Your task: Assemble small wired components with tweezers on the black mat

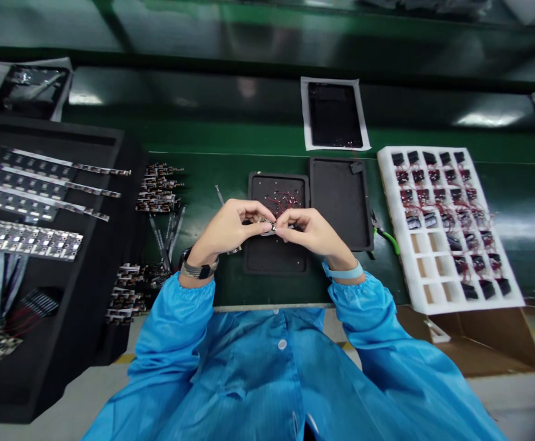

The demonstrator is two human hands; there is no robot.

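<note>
Both hands meet over a black tray point(276, 260) on the green bench. My left hand point(239, 225) pinches one end of a small circuit board point(270, 228), thumb against forefinger. From the other side, my right hand point(306, 230) has its fingertips closed on the same board. Much of the board is hidden by the fingers. Thin red wires point(286, 201) lie in the tray just behind the hands. A second black tray point(340, 205) adjoins it on the right, with a small black part point(356, 167) at its upper corner.
Right of the trays lie green-handled pliers point(387, 236) and a white foam tray point(393, 202) of black wired parts. At left, stacked circuit boards point(160, 190) stand beside a large black bin point(88, 269) holding board strips. A tablet-like panel point(335, 113) lies behind.
</note>
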